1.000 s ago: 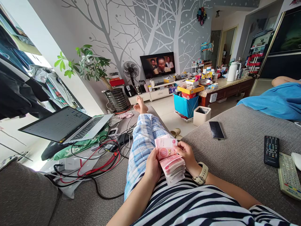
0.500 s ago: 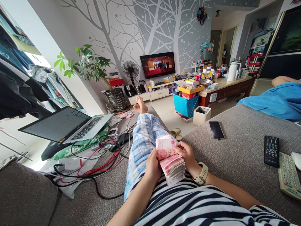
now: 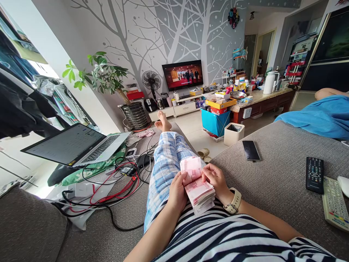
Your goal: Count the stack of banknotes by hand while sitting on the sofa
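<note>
A thick stack of pink banknotes (image 3: 198, 189) rests on my lap, over the striped shirt and blue plaid trousers. My left hand (image 3: 177, 191) is closed round the stack's left edge, thumb on the notes. My right hand (image 3: 216, 180), with a pale wristwatch (image 3: 233, 201), pinches the right edge, where the top notes (image 3: 191, 168) are folded upward. I lie on a grey sofa (image 3: 272, 171) with my bare foot (image 3: 163, 122) stretched out ahead.
An open laptop (image 3: 76, 143) sits on a green cushion at left, with tangled red and black cables (image 3: 114, 185) beside my leg. A black phone (image 3: 251, 150) and two remotes (image 3: 315, 174) lie on the sofa at right. Another person's leg under a blue blanket (image 3: 321, 116) is far right.
The top notes have been flipped further over, so their printed face no longer shows. The TV picture changed. My hands and the stack stay in place.
</note>
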`<action>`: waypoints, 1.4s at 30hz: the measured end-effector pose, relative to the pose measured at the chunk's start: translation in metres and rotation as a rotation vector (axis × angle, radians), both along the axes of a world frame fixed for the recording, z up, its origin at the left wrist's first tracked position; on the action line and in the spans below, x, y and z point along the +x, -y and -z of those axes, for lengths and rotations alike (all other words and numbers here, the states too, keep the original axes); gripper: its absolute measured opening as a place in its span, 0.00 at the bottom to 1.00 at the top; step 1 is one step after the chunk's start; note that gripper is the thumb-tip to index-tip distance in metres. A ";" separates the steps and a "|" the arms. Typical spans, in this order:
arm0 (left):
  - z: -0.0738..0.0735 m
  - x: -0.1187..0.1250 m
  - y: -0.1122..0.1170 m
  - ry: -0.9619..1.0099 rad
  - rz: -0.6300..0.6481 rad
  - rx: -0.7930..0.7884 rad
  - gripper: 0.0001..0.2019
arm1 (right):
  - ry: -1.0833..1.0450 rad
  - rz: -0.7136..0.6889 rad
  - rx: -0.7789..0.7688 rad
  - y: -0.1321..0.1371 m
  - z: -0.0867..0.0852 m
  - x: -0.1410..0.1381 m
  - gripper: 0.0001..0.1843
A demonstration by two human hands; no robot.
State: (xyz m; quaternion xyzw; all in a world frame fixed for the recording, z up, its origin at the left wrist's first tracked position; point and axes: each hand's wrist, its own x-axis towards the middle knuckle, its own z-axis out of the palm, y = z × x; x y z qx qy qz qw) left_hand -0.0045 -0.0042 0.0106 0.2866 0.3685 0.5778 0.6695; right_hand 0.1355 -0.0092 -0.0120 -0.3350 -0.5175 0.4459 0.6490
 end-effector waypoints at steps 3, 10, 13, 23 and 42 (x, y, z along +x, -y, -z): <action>-0.001 0.000 0.001 0.004 0.007 0.006 0.10 | 0.009 0.015 -0.012 -0.002 0.002 0.000 0.16; -0.005 0.001 0.003 -0.002 0.006 0.004 0.10 | 0.015 0.103 -0.035 -0.007 0.004 0.000 0.15; -0.005 0.001 0.002 -0.012 0.002 -0.003 0.11 | 0.020 0.108 -0.054 -0.008 0.005 0.001 0.15; -0.005 0.001 0.001 -0.016 -0.004 -0.002 0.12 | 0.047 0.092 -0.029 -0.007 0.005 0.001 0.15; 0.004 0.000 -0.004 0.036 -0.027 -0.006 0.10 | 0.075 0.105 -0.015 -0.005 0.004 0.002 0.14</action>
